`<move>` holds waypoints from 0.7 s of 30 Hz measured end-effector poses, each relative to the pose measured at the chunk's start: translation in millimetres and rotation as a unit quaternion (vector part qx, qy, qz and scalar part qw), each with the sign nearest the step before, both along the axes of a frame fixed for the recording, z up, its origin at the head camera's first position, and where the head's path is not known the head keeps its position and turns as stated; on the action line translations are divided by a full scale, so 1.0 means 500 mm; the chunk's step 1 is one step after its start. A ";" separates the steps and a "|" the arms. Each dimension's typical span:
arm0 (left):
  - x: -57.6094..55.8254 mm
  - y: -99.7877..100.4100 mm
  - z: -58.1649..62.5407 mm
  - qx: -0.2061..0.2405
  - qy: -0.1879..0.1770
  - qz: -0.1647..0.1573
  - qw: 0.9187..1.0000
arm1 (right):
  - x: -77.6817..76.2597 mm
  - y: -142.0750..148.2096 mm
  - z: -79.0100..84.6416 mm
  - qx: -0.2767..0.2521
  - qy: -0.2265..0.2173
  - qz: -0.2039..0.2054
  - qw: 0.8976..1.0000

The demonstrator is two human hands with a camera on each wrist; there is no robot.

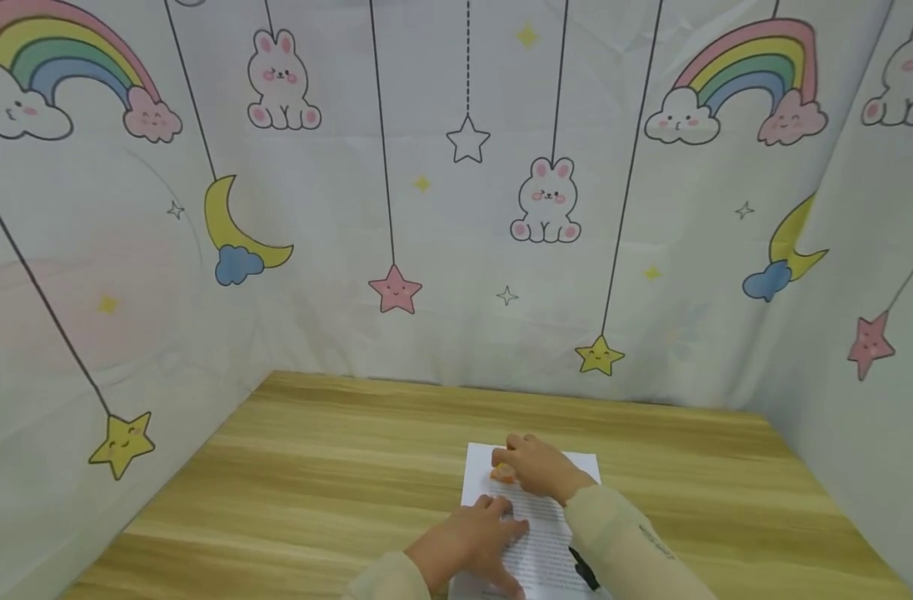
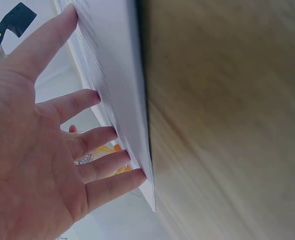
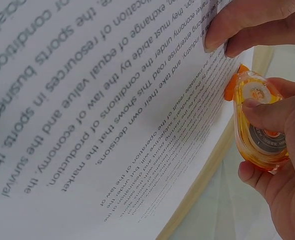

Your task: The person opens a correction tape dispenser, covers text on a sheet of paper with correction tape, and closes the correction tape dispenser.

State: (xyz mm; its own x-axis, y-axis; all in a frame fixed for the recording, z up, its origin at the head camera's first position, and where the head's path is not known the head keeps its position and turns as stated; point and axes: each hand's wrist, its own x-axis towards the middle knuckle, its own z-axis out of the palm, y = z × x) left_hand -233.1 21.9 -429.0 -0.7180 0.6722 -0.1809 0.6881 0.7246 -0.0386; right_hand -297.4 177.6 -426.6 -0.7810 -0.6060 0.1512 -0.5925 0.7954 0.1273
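The correction tape (image 3: 262,142) is on the upper part of the paper (image 1: 542,542), left of the middle and near the far edge. It is a see-through case tinted yellow and orange, with a pale wheel and a dark label inside, and its orange end is down at the page.

The right hand (image 1: 539,467) holds the correction tape, with the thumb against 1 side of the case and fingers curled round the other. The left hand (image 1: 479,533) lies lower on the page, its fingers apart and fairly straight, the fingertips pressing on the sheet; it grips nothing. The 2 hands are near each other but not touching.

The paper is white and carries close lines of printed English text. A black object (image 1: 584,569) shows beside the right sleeve (image 1: 629,533), over the lower page; I cannot tell what it is. The right sleeve is pale cream, with small dark lettering, and the left sleeve (image 1: 389,579) is the same colour.

Under the paper is a table (image 1: 336,450) with a yellowish-brown wood grain. Pale cloth (image 1: 456,225) stands round its back and sides, printed with 2 rainbows (image 1: 82,50), 3 rabbits (image 1: 280,83), 2 moons (image 1: 224,221) and several stars (image 1: 599,357); the rabbit at the right edge is cut off.
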 end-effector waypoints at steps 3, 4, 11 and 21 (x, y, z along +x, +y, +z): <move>0.001 -0.001 0.001 0.002 -0.002 -0.004 1.000 | 0.000 0.000 0.001 0.006 -0.007 -0.002 1.000; 0.001 -0.001 0.001 0.003 -0.003 -0.004 1.000 | 0.000 -0.001 0.001 0.008 -0.009 -0.003 1.000; 0.004 -0.002 0.004 -0.004 0.006 -0.002 1.000 | -0.003 -0.005 0.005 0.022 -0.008 0.005 1.000; 0.003 -0.002 0.000 -0.008 0.004 -0.001 1.000 | -0.004 0.001 0.002 0.016 -0.003 0.011 1.000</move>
State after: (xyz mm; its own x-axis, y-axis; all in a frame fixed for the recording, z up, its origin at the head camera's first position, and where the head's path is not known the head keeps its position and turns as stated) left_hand -231.5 21.0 -428.8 -0.7180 0.6706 -0.1866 0.6891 0.7225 -0.0553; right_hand -299.2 178.2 -425.5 -0.7688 -0.6268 0.1270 -0.6100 0.7783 0.1486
